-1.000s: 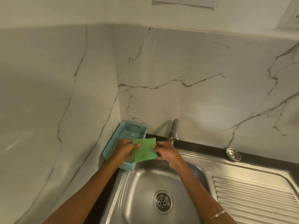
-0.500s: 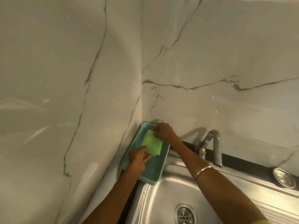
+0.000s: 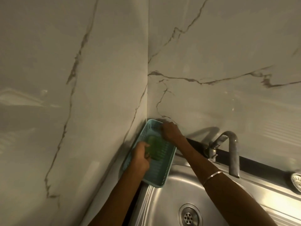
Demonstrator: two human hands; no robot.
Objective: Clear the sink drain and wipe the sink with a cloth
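I see the green cloth (image 3: 155, 146) lying flat inside the blue basket (image 3: 164, 173), blurred; my left hand (image 3: 140, 158) pinches its near edge, right hand (image 3: 170, 130) curled at the far rim.

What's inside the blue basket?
A green cloth lies inside the blue basket, with the left hand and right hand reaching in and covering its ends. Whatever is under the cloth and hands is hidden.

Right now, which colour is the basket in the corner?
Light blue basket; the head view, the only one, shows it.
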